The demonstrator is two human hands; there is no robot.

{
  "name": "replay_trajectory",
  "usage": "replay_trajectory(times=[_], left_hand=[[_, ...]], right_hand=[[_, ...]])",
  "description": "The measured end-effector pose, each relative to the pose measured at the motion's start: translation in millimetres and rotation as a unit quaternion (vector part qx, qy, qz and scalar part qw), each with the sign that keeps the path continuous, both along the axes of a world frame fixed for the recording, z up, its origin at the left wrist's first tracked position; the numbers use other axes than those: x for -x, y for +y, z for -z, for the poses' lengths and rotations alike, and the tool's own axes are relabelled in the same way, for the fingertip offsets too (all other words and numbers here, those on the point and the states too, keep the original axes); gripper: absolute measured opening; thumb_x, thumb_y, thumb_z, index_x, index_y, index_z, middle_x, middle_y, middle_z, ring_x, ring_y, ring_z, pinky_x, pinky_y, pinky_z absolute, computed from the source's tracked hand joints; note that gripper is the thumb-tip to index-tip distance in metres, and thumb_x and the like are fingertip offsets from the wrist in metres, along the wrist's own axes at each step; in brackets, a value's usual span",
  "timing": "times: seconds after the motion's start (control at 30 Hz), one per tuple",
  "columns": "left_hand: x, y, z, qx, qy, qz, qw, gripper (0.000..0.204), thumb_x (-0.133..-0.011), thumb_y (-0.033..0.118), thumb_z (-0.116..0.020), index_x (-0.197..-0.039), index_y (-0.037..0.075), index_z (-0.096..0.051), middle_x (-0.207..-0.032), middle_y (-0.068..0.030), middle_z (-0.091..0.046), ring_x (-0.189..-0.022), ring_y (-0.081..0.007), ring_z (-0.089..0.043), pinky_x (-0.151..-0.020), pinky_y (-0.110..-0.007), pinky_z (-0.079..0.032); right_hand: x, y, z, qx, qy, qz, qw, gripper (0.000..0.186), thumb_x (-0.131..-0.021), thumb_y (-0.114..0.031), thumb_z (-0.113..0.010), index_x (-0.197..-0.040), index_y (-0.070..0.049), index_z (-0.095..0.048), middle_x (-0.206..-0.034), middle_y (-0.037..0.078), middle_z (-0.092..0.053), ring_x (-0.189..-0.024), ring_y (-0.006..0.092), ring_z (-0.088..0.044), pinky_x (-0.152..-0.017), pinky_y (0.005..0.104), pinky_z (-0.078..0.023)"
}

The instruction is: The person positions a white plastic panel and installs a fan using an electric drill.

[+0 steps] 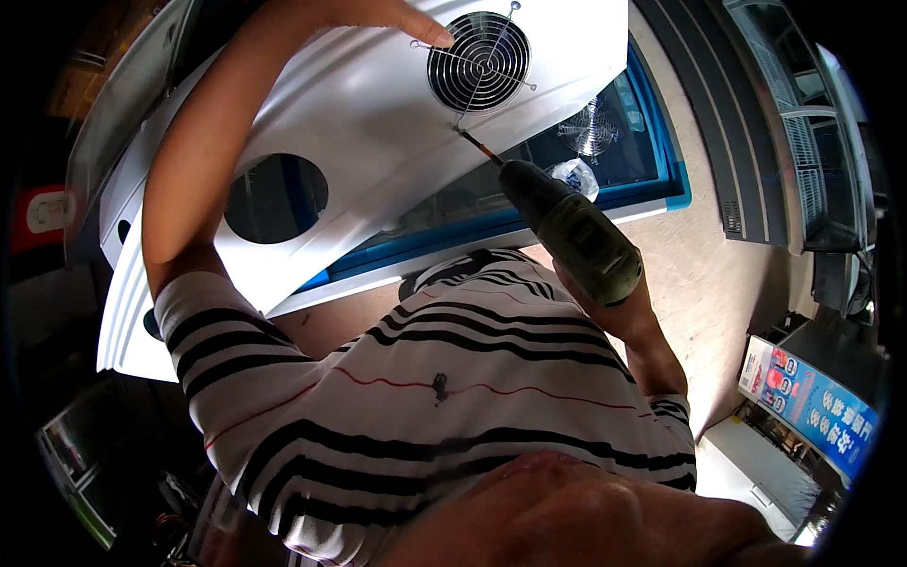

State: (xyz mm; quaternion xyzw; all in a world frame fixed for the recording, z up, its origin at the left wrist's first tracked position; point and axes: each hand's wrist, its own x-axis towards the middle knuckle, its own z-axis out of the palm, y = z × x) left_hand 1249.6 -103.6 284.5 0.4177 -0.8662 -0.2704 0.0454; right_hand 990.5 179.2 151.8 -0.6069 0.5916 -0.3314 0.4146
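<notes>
Head view: my right hand is clamped around a green drill, its bit touching the white panel just below the wire fan guard. My left hand rests flat on the panel beside the guard, fingers together, holding nothing. A round hole lies beneath my left forearm.

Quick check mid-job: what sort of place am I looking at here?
Probably a refrigeration repair workshop. A white panel with a fan grille is being worked with a power drill, above a glass-topped chest freezer; display coolers stand nearby.
</notes>
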Motion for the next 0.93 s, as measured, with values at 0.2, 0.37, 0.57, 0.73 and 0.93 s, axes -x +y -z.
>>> replay_trajectory(times=[0.2,0.37,0.57,0.73,0.93], left_hand=[[2,9,-2,-0.009,-0.014,0.01,1.0,0.094,-0.061,0.037,-0.087,-0.129,-0.011,-0.044,-0.122,-0.0257,-0.058,-0.116,-0.03,-0.056,-0.1,-0.035,-0.042],[0,8,1,-0.014,-0.003,0.035,0.999,0.086,-0.067,0.035,-0.084,-0.13,-0.008,-0.045,-0.121,-0.0249,-0.059,-0.114,-0.029,-0.057,-0.099,-0.035,-0.042],[-26,-26,37,0.029,-0.142,0.001,0.989,0.093,-0.075,0.058,-0.068,-0.142,0.001,-0.036,-0.133,-0.0215,-0.051,-0.123,-0.0269,-0.051,-0.101,-0.038,-0.042],[-23,-39,20,-0.442,0.022,-0.05,0.895,0.079,-0.091,0.068,-0.035,-0.139,0.005,-0.043,-0.116,-0.0166,-0.064,-0.107,-0.0188,-0.063,-0.094,-0.032,-0.048],[-60,-63,85,-0.516,0.138,-0.067,0.843,0.054,-0.092,0.048,-0.053,-0.129,0.007,-0.056,-0.124,-0.0124,-0.06,-0.11,-0.0207,-0.058,-0.094,-0.035,-0.047]], right_hand=[[0,13,4,-0.066,0.017,0.046,0.997,0.043,-0.073,-0.015,-0.077,-0.11,0.0,-0.06,-0.101,0.017,-0.064,-0.098,0.0289,-0.062,-0.088,0.0385,-0.048],[-6,21,14,-0.037,0.047,0.042,0.997,0.047,-0.068,-0.016,-0.078,-0.109,0.0,-0.061,-0.099,0.018,-0.066,-0.095,0.0304,-0.066,-0.087,0.039,-0.049],[-13,22,1,-0.035,-0.052,-0.001,0.998,0.047,-0.065,-0.008,-0.075,-0.11,-0.002,-0.062,-0.098,0.015,-0.068,-0.091,0.0276,-0.068,-0.084,0.0356,-0.051],[-20,29,8,-0.021,-0.05,0.009,0.998,0.046,-0.066,-0.007,-0.075,-0.109,-0.001,-0.061,-0.098,0.016,-0.068,-0.091,0.0291,-0.068,-0.084,0.0343,-0.051],[-26,30,7,-0.009,-0.073,-0.004,0.997,0.043,-0.07,-0.006,-0.074,-0.11,0.0,-0.06,-0.096,0.015,-0.068,-0.087,0.0301,-0.068,-0.083,0.0332,-0.052]])
